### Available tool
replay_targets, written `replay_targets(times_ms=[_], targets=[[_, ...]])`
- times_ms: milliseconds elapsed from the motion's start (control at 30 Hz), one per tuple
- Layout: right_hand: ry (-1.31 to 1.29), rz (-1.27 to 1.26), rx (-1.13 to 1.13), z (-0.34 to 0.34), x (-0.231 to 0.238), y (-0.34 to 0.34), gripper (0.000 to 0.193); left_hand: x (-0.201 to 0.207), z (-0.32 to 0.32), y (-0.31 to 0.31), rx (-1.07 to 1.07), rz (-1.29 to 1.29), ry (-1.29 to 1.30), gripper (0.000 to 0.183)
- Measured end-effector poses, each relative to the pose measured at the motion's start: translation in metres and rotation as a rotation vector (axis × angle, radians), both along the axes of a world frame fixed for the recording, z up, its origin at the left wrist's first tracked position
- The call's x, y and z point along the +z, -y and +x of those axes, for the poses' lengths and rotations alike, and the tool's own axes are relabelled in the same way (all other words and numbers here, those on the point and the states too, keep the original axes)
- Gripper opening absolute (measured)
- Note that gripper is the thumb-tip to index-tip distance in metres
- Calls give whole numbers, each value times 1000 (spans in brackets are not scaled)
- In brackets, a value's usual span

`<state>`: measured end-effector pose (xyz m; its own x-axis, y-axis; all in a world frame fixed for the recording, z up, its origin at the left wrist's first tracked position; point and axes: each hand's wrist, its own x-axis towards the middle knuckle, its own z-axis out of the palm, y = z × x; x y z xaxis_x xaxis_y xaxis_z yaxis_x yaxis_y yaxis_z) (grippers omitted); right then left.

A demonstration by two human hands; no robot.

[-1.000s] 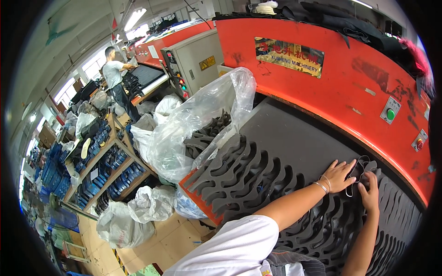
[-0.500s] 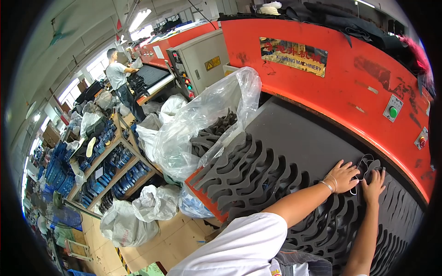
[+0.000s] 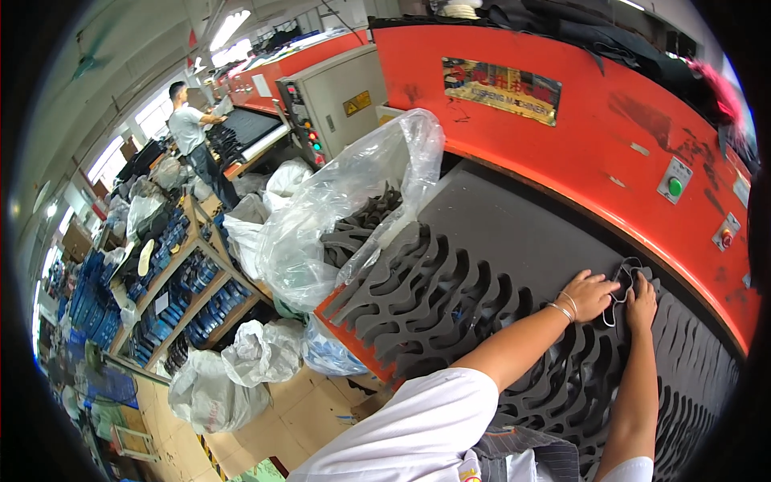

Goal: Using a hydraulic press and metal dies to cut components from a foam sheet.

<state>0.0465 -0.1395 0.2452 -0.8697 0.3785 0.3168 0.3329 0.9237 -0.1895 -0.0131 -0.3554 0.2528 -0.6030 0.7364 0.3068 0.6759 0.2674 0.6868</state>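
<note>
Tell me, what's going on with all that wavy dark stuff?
A person has both hands on the wavy-cut dark sheet beside a red machine. The left hand lies near the right hand, with a thin pale cord between them. A clear bag nearby holds dark pieces.

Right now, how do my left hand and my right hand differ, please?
The left hand wears a pale bracelet; the right hand shows none. The left hand slants rightward; the right hand points almost straight away from you. Both are close together over dark grey cut material.
</note>
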Motion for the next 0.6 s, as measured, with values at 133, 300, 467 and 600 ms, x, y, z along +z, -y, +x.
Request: replay_targets(times_ms=[133, 300, 467, 600], targets=[[-227, -264, 197, 26, -8, -3, 43, -13, -1, 7, 34, -67, 44, 56], [-191, -605, 208, 101, 7, 56, 59, -12, -3, -5, 47, 30, -22, 53], [-201, -417, 257, 84, 11, 78, 66, 3, -28, -4, 23, -71, -203, 37], [-364, -1058, 134, 52, 0, 64, 55, -9, -69, 16, 52, -41, -228, 37]])
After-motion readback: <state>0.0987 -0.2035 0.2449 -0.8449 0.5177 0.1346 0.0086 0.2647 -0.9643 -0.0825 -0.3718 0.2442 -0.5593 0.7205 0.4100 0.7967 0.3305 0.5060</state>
